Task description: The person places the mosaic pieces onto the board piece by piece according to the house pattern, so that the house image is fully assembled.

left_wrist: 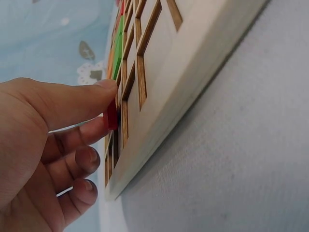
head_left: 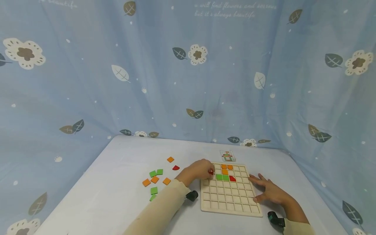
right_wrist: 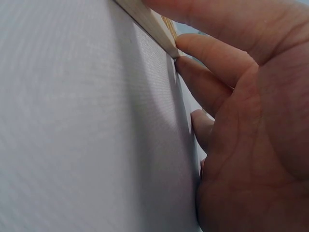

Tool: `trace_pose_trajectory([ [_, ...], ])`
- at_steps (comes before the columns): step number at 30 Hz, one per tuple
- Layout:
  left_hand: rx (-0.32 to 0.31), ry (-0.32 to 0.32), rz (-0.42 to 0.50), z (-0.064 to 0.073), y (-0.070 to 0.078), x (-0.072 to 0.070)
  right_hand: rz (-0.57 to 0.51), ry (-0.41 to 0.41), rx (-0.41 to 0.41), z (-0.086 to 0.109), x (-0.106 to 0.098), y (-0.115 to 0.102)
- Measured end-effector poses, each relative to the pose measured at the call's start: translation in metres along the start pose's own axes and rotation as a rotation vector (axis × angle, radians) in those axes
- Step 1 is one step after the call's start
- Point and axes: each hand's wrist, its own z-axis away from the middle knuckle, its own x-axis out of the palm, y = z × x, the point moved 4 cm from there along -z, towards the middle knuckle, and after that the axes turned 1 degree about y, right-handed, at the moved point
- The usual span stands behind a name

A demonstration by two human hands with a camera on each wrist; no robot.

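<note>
My left hand (head_left: 201, 169) pinches a red tile (left_wrist: 111, 116) between thumb and fingers, right at the left side of a wooden grid board (head_left: 217, 207). In the head view that tile is mostly hidden by the fingers. On the board, two green tiles (head_left: 222, 177) lie in a row with a red quarter-circle tile (head_left: 232, 178) at their right end. Above them sit several orange tiles (head_left: 224, 171). My right hand (head_left: 271, 192) rests along the board's right edge, fingers spread, with thumb and fingertips touching the rim.
Loose green tiles (head_left: 154, 190), orange tiles (head_left: 146, 182) and a red quarter-circle piece (head_left: 176, 167) lie on the white table (head_left: 117, 195) left of the board. Behind the board lies a small pattern card (head_left: 227, 156). A blue printed curtain (head_left: 158, 81) hangs beyond the table.
</note>
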Motion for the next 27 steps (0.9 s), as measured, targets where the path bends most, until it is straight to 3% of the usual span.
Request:
trace_pose_trajectory([
  [20, -0.023, -0.006, 0.064, -0.0068, 0.0036, 0.0089, 0.009, 0.016, -0.019, -0.0015, -0.0011, -0.0008],
  [27, -0.026, 0.001, 0.031, -0.0063, 0.0050, 0.0096, -0.001, 0.023, -0.021, -0.0009, -0.0011, 0.0000],
])
